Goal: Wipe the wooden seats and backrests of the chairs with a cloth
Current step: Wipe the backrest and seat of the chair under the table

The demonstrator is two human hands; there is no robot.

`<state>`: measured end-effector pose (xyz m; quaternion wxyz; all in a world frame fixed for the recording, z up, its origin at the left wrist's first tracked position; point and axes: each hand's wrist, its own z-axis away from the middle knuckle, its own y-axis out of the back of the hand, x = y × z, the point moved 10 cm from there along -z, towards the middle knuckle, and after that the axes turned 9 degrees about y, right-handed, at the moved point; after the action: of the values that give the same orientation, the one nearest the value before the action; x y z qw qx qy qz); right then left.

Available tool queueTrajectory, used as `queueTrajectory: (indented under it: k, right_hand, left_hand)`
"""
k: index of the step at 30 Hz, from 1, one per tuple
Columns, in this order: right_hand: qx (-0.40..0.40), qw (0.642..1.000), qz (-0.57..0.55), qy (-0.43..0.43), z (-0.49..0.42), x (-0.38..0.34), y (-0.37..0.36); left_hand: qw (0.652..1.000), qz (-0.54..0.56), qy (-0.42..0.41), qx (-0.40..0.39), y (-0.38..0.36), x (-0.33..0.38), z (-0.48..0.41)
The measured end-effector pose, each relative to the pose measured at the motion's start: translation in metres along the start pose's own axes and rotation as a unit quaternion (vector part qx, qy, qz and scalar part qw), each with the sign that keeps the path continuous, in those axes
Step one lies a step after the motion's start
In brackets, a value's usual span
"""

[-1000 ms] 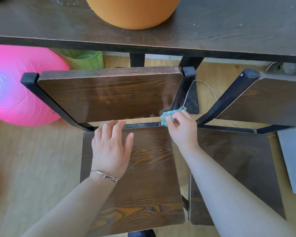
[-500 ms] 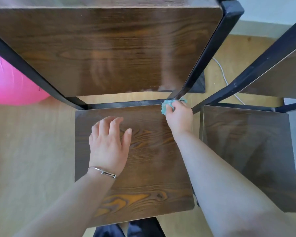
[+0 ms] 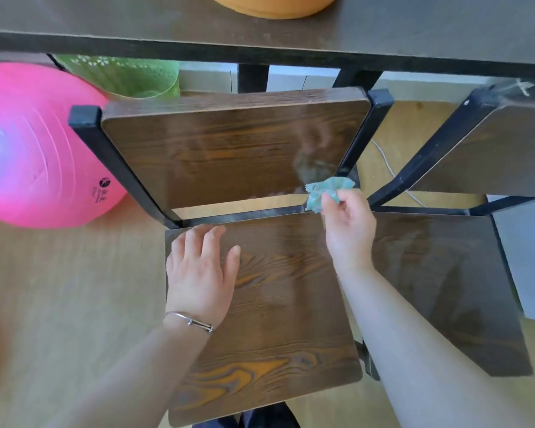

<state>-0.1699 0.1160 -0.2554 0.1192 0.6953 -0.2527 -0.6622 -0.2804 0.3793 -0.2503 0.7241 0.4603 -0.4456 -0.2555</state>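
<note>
Cloth (image 3: 327, 191), crumpled and teal, sits pinched in the right hand (image 3: 349, 223) at the glossy wood-grain backrest's (image 3: 229, 149) lower right corner. Left hand (image 3: 198, 273) rests flat, fingers straight, on the square grained seat (image 3: 278, 319).

crumpled teal cloth (image 3: 328, 189) (bunched small) between wooden backrest (image 3: 229, 149) and seat (image 3: 291, 304).

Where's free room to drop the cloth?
Front half of the near seat, between the left hand and front edge, is bare; so is the right chair's seat. Back edge is crowded: left hand, right hand holding the cloth.
</note>
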Motion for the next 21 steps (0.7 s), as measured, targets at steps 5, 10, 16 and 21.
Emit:
queueTrajectory:
  k: [5, 10, 16, 21]
  right_hand:
    - [0.023, 0.999, -0.009, 0.042, -0.014, -0.031, -0.023]
    - [0.009, 0.999, 0.027, 0.044, -0.001, -0.024, -0.056]
    - [-0.001, 0.999, 0.009, 0.030, 0.027, -0.025, -0.102]
    - [-0.014, 1.000, -0.015, 0.018, 0.046, -0.024, -0.136]
  left_hand:
    - [1.000, 0.013, -0.009, 0.007, 0.009, -0.007, 0.005]
    - [1.000, 0.023, 0.002, 0.012, 0.009, -0.036, 0.010]
    - [0.999, 0.020, 0.023, 0.019, 0.012, -0.068, 0.013]
    - [0.999, 0.023, 0.032, 0.028, 0.017, -0.086, 0.008]
